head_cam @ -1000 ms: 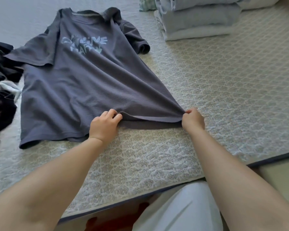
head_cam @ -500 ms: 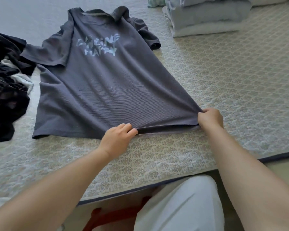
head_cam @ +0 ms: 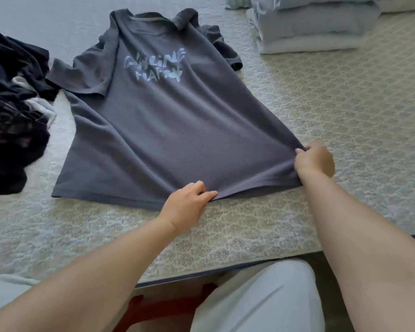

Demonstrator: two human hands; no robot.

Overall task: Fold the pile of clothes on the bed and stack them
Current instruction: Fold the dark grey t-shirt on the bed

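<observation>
While the left hand [head_cam: 186, 204] pinches the near hem of the grey T-shirt [head_cam: 168, 130] at its middle and the right hand [head_cam: 315, 161] grips the hem's right corner, the shirt lies print-up on the patterned bed cover [head_cam: 345, 111], so the step in hand looks like spreading it flat before folding. Next, I judge, the bunched sleeves need smoothing and a side folded in; the dark unfolded pile [head_cam: 12, 111] waits at the left, and the folded stack [head_cam: 314, 27] sits at the far right.

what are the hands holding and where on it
Both grip the grey t-shirt by its bottom hem: left hand mid-hem, right hand at the hem's right corner.
</observation>
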